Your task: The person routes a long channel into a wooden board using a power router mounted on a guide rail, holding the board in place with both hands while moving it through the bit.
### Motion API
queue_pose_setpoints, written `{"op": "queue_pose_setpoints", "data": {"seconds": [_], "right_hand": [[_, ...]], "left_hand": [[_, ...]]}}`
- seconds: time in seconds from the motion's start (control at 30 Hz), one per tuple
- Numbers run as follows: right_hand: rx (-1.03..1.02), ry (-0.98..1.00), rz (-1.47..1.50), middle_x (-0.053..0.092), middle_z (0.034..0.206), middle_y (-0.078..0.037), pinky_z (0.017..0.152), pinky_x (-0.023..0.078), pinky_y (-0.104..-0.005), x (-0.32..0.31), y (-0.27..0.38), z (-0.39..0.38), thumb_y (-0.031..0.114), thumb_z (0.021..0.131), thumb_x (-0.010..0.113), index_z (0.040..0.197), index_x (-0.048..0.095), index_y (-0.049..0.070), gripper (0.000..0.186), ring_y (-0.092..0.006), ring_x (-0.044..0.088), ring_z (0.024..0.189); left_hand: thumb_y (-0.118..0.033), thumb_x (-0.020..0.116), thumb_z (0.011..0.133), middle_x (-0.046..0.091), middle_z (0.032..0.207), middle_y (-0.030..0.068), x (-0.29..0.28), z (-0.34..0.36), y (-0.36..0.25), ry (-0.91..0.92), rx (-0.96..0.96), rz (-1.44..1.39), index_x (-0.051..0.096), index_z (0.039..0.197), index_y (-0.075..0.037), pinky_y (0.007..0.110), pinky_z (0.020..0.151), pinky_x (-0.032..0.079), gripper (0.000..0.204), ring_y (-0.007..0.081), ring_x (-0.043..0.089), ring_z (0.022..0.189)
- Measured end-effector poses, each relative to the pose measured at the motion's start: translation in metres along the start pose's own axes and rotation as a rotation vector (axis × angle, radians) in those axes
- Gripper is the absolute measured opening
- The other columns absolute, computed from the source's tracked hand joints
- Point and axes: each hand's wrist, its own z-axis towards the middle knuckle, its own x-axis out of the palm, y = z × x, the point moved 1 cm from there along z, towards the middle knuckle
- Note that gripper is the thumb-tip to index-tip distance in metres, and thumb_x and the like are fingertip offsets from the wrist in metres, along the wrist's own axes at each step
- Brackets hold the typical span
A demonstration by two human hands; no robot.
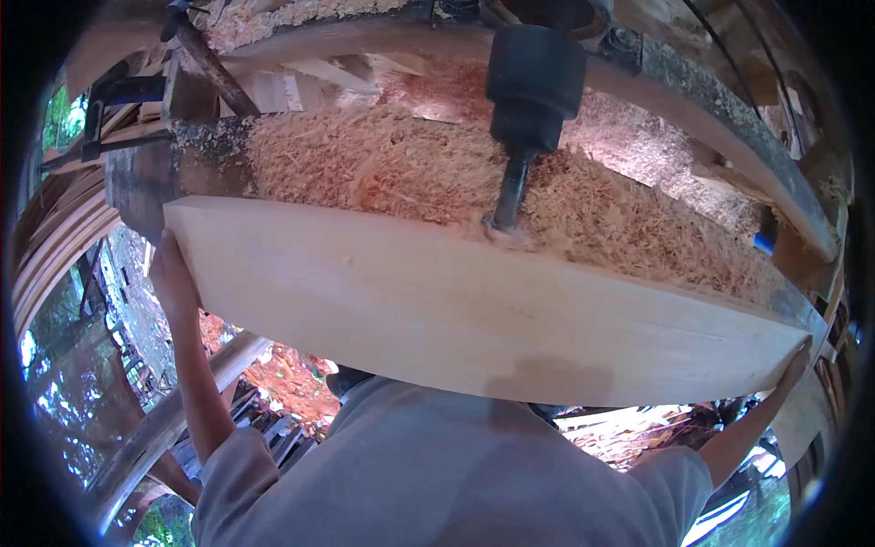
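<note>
A wide, pale wooden board (492, 310) spans the view, its broad face toward me. My left hand (173, 273) grips its left end, with most fingers hidden behind the edge. At the far right end my right hand (795, 366) holds the board's corner, its fingers only partly visible. A dark machine chuck (536, 82) hangs above the board's far edge. From it a metal cutter bit (512, 193) points down, its tip at that edge, among the shavings; whether it is spinning I cannot tell.
Wood shavings (365, 164) cover the worktable (141, 187) behind the board. A hammer-like tool (210, 64) leans at the far left. A curved beam (729, 128) crosses behind the chuck. Stacked wooden strips (59, 246) lie at left, and a round pole (173, 419) slants below.
</note>
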Motion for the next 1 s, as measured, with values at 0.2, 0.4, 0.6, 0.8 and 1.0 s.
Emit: {"op": "queue_pose_setpoints", "data": {"seconds": [0.2, 0.4, 0.6, 0.8, 1.0], "right_hand": [[0.050, -0.014, 0.057, 0.067, 0.122, -0.022, 0.096, 0.049, -0.0435, 0.022, 0.029, -0.035, 0.066, 0.097, 0.047, 0.135, 0.058, -0.003, 0.080, -0.0324, 0.065, 0.108], [0.074, -0.016, 0.178, 0.067, 0.122, -0.022, 0.097, 0.049, -0.0438, 0.037, 0.070, -0.114, 0.066, 0.097, 0.047, 0.136, 0.058, -0.003, 0.080, -0.0329, 0.065, 0.109], [-0.106, -0.072, -0.013, 0.066, 0.124, -0.025, 0.098, 0.048, -0.0436, 0.071, 0.213, -0.274, 0.067, 0.097, 0.046, 0.134, 0.059, -0.002, 0.079, -0.0377, 0.065, 0.112], [-0.202, -0.032, 0.008, 0.066, 0.126, -0.023, 0.099, 0.047, -0.0437, 0.068, 0.126, -0.185, 0.062, 0.098, 0.048, 0.134, 0.059, -0.002, 0.074, -0.0355, 0.063, 0.116], [-0.667, -0.115, -0.244, 0.056, 0.142, -0.020, 0.108, 0.042, -0.0415, -0.016, -0.059, -0.004, 0.050, 0.105, 0.042, 0.143, 0.052, -0.001, 0.065, -0.0339, 0.058, 0.123]], "left_hand": [[-0.042, 0.040, 0.107, 0.071, 0.113, 0.0194, -0.013, 0.015, 0.017, -0.001, 0.102, 0.063, 0.065, 0.125, 0.006, 0.040, 0.093, 0.048, 0.056, 0.0273, 0.066, 0.103], [-0.047, 0.042, 0.108, 0.071, 0.111, 0.0120, -0.054, 0.117, 0.127, -0.020, 0.016, -0.063, 0.067, 0.124, 0.002, 0.036, 0.090, 0.049, 0.058, 0.0195, 0.064, 0.099], [-0.042, 0.040, 0.110, 0.068, 0.116, 0.0077, -0.113, 0.186, 0.256, 0.071, -0.084, -0.464, 0.062, 0.133, -0.002, 0.033, 0.093, 0.049, 0.052, 0.0170, 0.063, 0.103], [-0.039, 0.040, 0.110, 0.069, 0.117, 0.0091, -0.114, 0.165, 0.228, 0.072, 0.141, -0.157, 0.063, 0.131, -0.002, 0.033, 0.092, 0.050, 0.049, 0.0180, 0.065, 0.101], [-0.044, 0.035, 0.108, 0.074, 0.093, 0.0179, -0.018, 0.098, 0.070, 0.017, 0.174, 0.229, 0.069, 0.113, 0.004, 0.045, 0.080, 0.051, 0.059, 0.0258, 0.070, 0.087]]}}
